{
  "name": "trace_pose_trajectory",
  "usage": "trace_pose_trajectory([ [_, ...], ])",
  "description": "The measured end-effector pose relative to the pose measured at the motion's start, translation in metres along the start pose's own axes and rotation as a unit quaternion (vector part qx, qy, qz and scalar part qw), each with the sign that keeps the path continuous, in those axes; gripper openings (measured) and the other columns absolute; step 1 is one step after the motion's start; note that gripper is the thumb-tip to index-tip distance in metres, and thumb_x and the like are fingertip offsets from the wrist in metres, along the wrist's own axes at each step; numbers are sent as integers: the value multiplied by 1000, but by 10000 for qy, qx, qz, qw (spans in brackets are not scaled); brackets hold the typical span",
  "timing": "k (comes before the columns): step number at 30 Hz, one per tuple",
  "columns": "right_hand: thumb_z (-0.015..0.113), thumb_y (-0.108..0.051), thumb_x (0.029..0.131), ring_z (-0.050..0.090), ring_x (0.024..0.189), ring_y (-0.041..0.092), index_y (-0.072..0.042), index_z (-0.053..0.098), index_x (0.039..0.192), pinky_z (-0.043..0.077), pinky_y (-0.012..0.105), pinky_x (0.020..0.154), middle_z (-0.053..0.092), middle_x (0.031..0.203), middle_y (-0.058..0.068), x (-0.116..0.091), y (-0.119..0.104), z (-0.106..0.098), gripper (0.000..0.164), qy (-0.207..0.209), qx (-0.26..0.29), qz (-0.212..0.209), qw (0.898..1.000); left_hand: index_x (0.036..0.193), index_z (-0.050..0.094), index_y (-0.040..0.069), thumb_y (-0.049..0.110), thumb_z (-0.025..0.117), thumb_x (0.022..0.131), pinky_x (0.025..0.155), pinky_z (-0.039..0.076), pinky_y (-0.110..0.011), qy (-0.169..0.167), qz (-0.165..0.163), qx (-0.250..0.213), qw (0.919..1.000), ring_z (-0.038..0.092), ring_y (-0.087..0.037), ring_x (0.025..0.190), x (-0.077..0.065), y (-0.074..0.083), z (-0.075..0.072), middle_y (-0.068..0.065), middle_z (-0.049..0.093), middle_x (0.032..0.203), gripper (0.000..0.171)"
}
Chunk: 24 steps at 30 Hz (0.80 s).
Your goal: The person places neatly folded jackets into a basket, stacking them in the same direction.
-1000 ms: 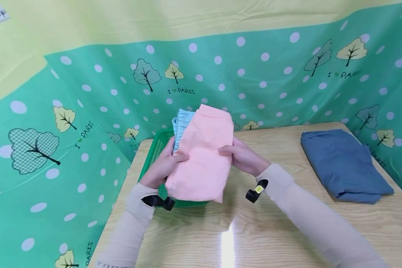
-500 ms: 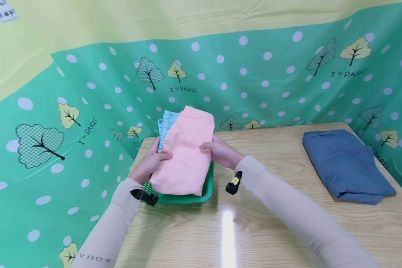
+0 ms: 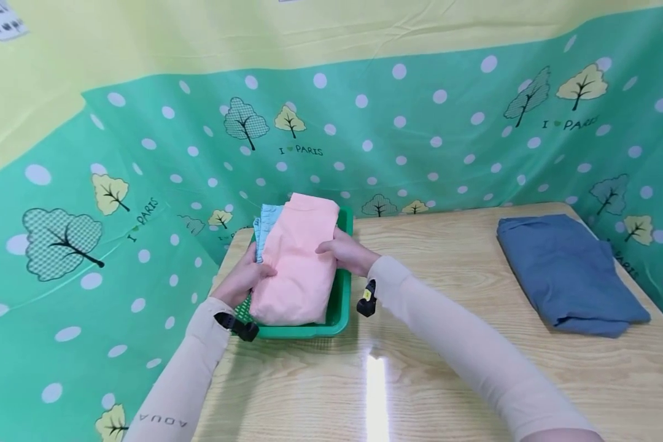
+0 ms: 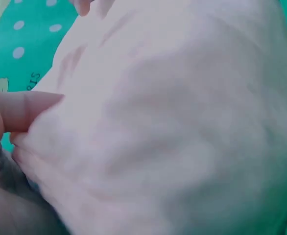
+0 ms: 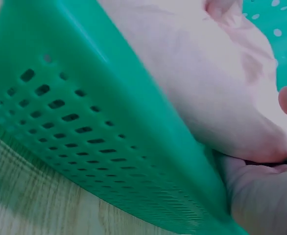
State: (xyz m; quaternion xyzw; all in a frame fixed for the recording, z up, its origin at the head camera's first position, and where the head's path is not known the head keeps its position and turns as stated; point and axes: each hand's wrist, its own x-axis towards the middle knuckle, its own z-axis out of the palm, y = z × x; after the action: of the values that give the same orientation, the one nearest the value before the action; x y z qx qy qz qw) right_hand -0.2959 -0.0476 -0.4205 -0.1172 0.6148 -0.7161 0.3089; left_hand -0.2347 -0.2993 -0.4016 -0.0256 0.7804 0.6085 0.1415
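Observation:
In the head view a folded pink cloth garment [image 3: 298,270] lies over a light blue gathered cloth [image 3: 269,222], both within the rim of a green plastic basket [image 3: 339,319]. My left hand [image 3: 242,279] grips the left edge of the pink garment, thumb on top and fingers underneath. Opposite it, my right hand [image 3: 348,250] pinches the right edge the same way. The left wrist view is filled by pink fabric [image 4: 148,122] with the left thumb [image 4: 31,107] pressed on it. In the right wrist view the right hand [image 5: 268,191] sits just inside the basket's perforated wall [image 5: 89,112].
A folded dark blue cloth [image 3: 569,276] lies at the right side of the wooden table [image 3: 436,374]. Green dotted curtains [image 3: 364,123] enclose the back and both sides. The basket stands near the left back corner of the table.
Both hands have carried the pink garment and light blue cloth left and then down, from above the basket to within its rim. The dark blue cloth has stayed put.

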Motion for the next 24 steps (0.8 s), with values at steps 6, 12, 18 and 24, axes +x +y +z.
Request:
trace_pose_trajectory([
  [6,55,-9,100,42,139,27,-21,10,163,35,51,121,25,163,7,1,-5,3,79,-192,-498,208,9984,164,-13,14,-10,52,87,127,17,-48,23,-422,49,9991,13,-31,154,5,-7,-3,-12,-4,172,104],
  [12,59,-9,97,17,155,27,-16,-9,165,20,52,128,-3,172,5,5,-10,10,96,-28,-719,489,9962,162,-11,4,-8,53,87,127,18,-50,-185,-638,284,9974,14,-34,153,8,-10,-5,-18,-1,170,100],
  [18,62,-14,96,-5,160,27,-12,-19,162,11,50,129,-20,172,5,8,-11,12,104,367,-1021,756,9912,162,-13,5,-3,54,90,128,16,-52,-339,-801,716,9936,10,-35,155,14,-10,-5,-17,-4,171,98],
  [24,57,-19,98,6,160,32,-6,-7,164,18,50,129,-6,173,13,7,-9,19,93,731,-1834,718,9777,159,-24,3,2,53,92,120,31,-54,-125,-1152,1777,9772,32,-41,144,19,-9,-9,-27,-8,169,102],
])
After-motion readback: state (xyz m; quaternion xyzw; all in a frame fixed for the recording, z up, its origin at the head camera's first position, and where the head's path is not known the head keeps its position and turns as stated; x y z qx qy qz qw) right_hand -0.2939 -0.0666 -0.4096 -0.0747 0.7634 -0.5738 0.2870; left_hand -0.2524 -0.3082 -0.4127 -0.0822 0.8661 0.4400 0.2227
